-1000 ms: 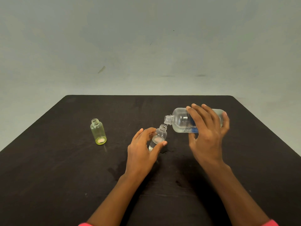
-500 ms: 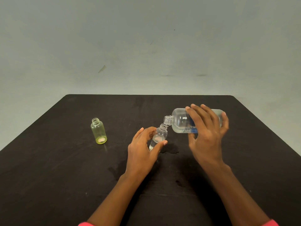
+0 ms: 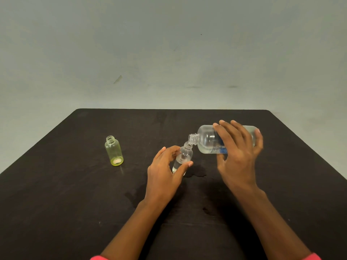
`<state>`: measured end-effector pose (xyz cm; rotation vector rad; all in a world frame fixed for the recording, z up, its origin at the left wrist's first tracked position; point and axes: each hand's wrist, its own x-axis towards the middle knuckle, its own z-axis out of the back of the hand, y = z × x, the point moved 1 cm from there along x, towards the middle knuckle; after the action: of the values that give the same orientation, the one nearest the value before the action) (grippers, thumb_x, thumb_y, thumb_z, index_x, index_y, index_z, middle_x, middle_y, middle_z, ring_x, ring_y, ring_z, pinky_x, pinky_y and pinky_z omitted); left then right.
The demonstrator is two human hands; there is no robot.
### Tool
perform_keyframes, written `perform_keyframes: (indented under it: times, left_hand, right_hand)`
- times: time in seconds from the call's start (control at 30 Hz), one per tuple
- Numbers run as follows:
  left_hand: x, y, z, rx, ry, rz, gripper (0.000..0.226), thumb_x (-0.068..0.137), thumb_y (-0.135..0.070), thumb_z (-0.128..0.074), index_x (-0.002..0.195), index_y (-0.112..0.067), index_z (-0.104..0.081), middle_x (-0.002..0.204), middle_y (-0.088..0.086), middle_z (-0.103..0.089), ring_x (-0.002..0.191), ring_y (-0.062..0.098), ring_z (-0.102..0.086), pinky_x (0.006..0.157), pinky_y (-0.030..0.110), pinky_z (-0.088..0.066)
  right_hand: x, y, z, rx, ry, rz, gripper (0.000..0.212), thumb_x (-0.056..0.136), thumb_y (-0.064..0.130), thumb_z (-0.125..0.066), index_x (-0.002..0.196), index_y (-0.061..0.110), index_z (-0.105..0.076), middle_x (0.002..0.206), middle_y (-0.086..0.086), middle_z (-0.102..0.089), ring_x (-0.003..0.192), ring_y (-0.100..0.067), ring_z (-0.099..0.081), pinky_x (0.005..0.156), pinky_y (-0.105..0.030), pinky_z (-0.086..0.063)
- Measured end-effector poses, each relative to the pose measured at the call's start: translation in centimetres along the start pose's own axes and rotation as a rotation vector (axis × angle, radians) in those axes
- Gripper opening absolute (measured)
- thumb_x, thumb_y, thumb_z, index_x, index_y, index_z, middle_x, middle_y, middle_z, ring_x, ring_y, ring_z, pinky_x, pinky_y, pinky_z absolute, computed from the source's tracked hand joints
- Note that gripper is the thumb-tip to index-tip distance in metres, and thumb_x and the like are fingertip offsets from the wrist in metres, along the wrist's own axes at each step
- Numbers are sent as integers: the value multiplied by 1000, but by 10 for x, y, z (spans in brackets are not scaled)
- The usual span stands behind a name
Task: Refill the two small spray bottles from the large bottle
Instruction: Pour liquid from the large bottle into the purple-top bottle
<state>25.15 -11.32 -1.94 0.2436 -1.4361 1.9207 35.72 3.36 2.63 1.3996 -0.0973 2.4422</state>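
Right hand (image 3: 238,156): wrapped around the large clear plastic bottle with a blue label (image 3: 208,140), held tipped on its side above the black tabletop (image 3: 56,194).
Large bottle mouth: uncapped, angled down, touching the small bottle's neck.
Left hand (image 3: 163,177): thumb and fingers closed on the small clear bottle (image 3: 183,158), tilted, partly filled.
Small yellow-tinted bottle (image 3: 114,153): uncapped, upright, well apart to the left.
Tabletop: dark wet patch (image 3: 196,170) just beside the clear bottle.

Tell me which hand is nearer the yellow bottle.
Left. The left hand holds the small clear bottle, right of the yellow bottle; the right hand is farther right, tilting the large bottle.
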Motion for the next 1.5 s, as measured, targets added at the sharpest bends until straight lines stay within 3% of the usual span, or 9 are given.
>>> perform_keyframes:
  times: [1.5]
  left_hand:
    - [-1,-3,2,-11,18,0,37,76,-40,-75,108,-35,-58,101,-29,-61,113,12,-59,99,41,-46]
  right_hand:
    - [0,0,0,-18,-9,5,89,57,-11,-78,132,24,-45,134,0,-54,130,-20,-42,113,-53,-11]
